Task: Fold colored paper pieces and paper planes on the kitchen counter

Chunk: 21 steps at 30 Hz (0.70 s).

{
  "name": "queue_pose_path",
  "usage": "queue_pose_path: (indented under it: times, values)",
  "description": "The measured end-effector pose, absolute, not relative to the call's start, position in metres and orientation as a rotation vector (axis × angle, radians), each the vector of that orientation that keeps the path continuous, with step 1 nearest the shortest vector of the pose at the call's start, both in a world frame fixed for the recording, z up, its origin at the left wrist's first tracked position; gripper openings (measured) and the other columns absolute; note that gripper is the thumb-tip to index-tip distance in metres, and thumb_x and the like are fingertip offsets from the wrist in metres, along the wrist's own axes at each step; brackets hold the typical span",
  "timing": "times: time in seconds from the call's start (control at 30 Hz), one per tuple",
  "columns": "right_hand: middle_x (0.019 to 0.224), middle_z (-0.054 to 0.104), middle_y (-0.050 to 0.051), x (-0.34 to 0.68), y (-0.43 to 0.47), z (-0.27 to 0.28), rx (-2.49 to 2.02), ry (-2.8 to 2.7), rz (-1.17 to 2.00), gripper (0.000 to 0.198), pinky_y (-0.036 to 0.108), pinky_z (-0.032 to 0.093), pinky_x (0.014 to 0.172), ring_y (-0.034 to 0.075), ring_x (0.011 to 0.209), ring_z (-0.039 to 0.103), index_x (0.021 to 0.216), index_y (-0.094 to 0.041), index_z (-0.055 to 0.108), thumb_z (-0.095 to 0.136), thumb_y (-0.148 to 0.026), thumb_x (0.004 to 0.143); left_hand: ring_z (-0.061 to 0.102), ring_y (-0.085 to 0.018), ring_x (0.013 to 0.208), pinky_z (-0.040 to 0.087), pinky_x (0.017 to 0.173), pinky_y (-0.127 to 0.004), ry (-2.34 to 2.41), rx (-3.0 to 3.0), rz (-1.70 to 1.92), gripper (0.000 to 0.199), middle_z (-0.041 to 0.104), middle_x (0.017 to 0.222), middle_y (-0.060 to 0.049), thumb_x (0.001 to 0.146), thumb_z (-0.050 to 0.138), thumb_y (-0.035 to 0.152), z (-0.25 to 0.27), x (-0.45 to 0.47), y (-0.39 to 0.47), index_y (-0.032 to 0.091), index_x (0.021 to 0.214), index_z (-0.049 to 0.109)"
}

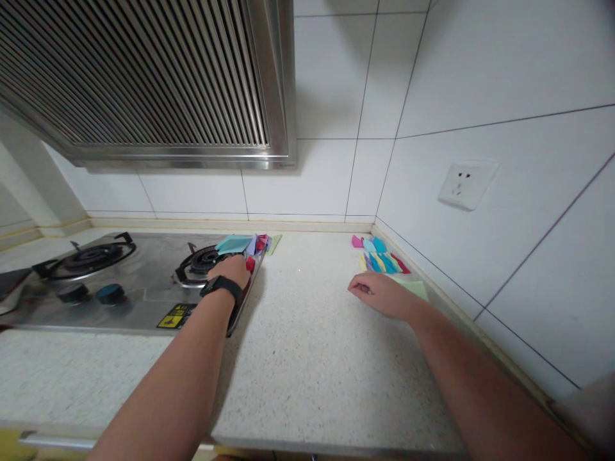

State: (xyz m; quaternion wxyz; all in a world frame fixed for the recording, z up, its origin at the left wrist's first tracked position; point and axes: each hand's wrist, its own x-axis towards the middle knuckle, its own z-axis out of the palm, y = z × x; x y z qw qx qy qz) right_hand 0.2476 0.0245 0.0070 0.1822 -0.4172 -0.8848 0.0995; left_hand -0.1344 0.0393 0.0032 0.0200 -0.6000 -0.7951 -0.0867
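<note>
My left hand (231, 270), with a black watch (221, 287) on its wrist, reaches to the right edge of the stove. It is at a heap of coloured paper-like pieces: a teal sheet (234, 244), a lilac piece (252, 245), a red piece (250, 264) and a light green strip (274, 244). Its fingertips are hidden. On the counter at the right, my right hand (382, 293) is closed, fingers curled in, with nothing visible in them. A pale green sheet (417, 287) lies beside it. Beyond are rows of small coloured pieces, among them a magenta one (357, 241) and a blue one (379, 244).
The steel gas stove (148, 314) with black burners and two knobs takes up the left. A range hood (269, 153) hangs above it. The speckled counter (307, 371) runs to a tiled corner, with a wall socket (467, 184) on the right wall.
</note>
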Motion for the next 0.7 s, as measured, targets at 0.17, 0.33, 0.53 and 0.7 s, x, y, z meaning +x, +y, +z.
queue_pose_path:
  times: [0.17, 0.33, 0.53, 0.7]
  values:
    - [0.082, 0.069, 0.005, 0.246, 0.024, 0.006, -1.185, -2.486, 0.299, 0.021, 0.028, 0.043, 0.067, 0.017, 0.072, 0.059, 0.087, -0.018, 0.069, 0.050, -0.027, 0.086, 0.064, -0.032, 0.095, 0.047, 0.077, -0.038, -2.377, -1.971, -0.363, 0.038, 0.069, 0.104, -0.016, 0.081, 0.052, 0.046, 0.008, -0.126, 0.038, 0.019, 0.104, 0.068]
    - [0.082, 0.068, 0.005, 0.245, 0.023, 0.008, -1.155, -2.462, 0.287, 0.020, 0.027, 0.042, 0.068, 0.016, 0.073, 0.059, 0.087, -0.018, 0.069, 0.050, -0.026, 0.087, 0.064, -0.027, 0.094, 0.045, 0.076, -0.032, -2.239, -2.090, -0.588, 0.031, 0.070, 0.104, -0.009, 0.080, 0.056, 0.041, 0.009, -0.103, 0.035, 0.025, 0.104, 0.069]
    - [0.083, 0.068, 0.005, 0.243, 0.022, 0.008, -1.139, -2.408, 0.280, 0.020, 0.028, 0.044, 0.069, 0.016, 0.073, 0.059, 0.090, -0.019, 0.069, 0.051, -0.026, 0.087, 0.061, -0.017, 0.072, 0.044, 0.064, -0.026, -2.021, -2.554, -1.125, 0.035, 0.072, 0.091, -0.006, 0.078, 0.060, 0.043, 0.001, -0.061, 0.029, 0.019, 0.101, 0.071]
    - [0.085, 0.067, 0.005, 0.241, 0.020, 0.010, -1.091, -2.327, 0.262, 0.018, 0.028, 0.044, 0.069, 0.015, 0.073, 0.058, 0.095, -0.020, 0.067, 0.052, -0.025, 0.086, 0.050, -0.012, 0.058, 0.037, 0.050, -0.022, -2.037, -2.933, -1.433, 0.045, 0.066, 0.075, -0.005, 0.076, 0.062, 0.046, -0.006, -0.035, 0.017, 0.014, 0.107, 0.068]
